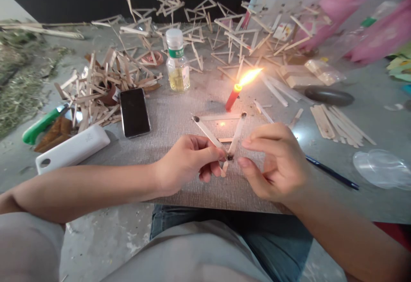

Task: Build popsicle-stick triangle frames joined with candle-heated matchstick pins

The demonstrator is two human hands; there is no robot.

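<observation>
My left hand (195,158) pinches a triangle of pale wooden sticks (210,133) near its lowest corner. Dark blobs mark the triangle's three corners, and short stick pieces show behind and below the lowest one. Just right of that corner, my right hand (276,162) has thumb and forefinger apart, with nothing visible between them. Beyond the triangle stands a red candle (233,99), slightly tilted, its flame (251,76) blown to the right.
Behind are linked stick frames (237,38) and a bottle of yellow liquid (178,66). Left lie a stick pile (96,89), phone (135,113), white power bank (73,147) and green-handled tool (41,128). Right are loose sticks (340,123), a dark pen (334,173) and clear plastic discs (382,168).
</observation>
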